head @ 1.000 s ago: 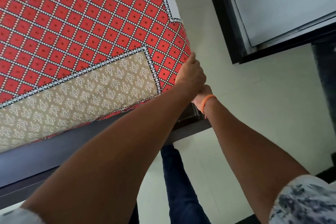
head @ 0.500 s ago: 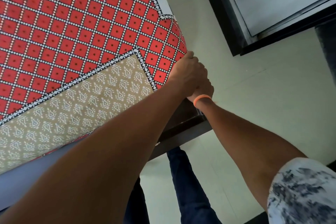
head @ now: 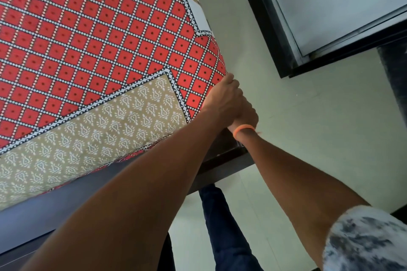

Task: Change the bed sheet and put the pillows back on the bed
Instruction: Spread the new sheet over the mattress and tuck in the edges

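Bed sheet [head: 94,50]: red fabric with a grid of white dots and a dark spot in each square; a tan panel with pale leaf motifs runs along its near edge; it lies stretched flat over the mattress and wraps down over the near right corner.
Bed frame [head: 222,165]: dark, showing below the sheet's near edge and jutting out at the corner under the wrists.
Left hand [head: 222,99]: at the corner of the bed, on top of the sheet where it folds over the edge; the back of the hand faces the camera; its fingers [head: 230,79] are curled down onto the fabric at the corner, clamped on the sheet as far as can be seen.
Right hand [head: 246,116]: just beside and partly under the left hand, touching it, low at the same corner; most of it is hidden by the left hand; whether its fingers are apart or together, and what they hold, I cannot tell.
Wristband [head: 243,128]: orange, around the right wrist.
Sleeve [head: 365,240]: white with grey blotches, on the right upper arm at the lower right.
Leg [head: 222,226]: in dark blue trousers, standing on the floor beside the bed frame.
Floor [head: 319,138]: pale green tiles, right of the bed.
Door [head: 334,6]: pale panel in a black frame, upper right, well apart from the bed.
Pillows: not seen.
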Motion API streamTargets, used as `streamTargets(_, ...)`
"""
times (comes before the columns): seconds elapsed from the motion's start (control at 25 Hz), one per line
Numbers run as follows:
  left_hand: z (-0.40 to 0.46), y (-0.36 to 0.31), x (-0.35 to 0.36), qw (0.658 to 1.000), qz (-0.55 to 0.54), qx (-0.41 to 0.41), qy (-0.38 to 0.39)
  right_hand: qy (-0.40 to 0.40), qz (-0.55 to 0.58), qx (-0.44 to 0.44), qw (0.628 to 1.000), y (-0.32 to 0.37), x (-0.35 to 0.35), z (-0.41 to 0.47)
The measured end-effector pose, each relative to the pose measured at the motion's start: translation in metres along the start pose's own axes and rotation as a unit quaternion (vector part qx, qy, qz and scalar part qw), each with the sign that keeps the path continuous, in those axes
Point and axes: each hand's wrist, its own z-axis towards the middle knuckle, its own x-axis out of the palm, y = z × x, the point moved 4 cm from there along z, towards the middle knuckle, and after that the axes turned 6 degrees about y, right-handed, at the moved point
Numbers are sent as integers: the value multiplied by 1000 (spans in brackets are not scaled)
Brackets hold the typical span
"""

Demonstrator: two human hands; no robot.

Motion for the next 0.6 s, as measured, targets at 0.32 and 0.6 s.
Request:
streamTargets(0.32,6,-5,11,1000,-5,6,-27,-22,-10,-10,1000,-16,10,-3)
streamTargets(0.6,-44,17,-2,914,-306,-28,-263,160,217,-6,963,-44,-19,-45)
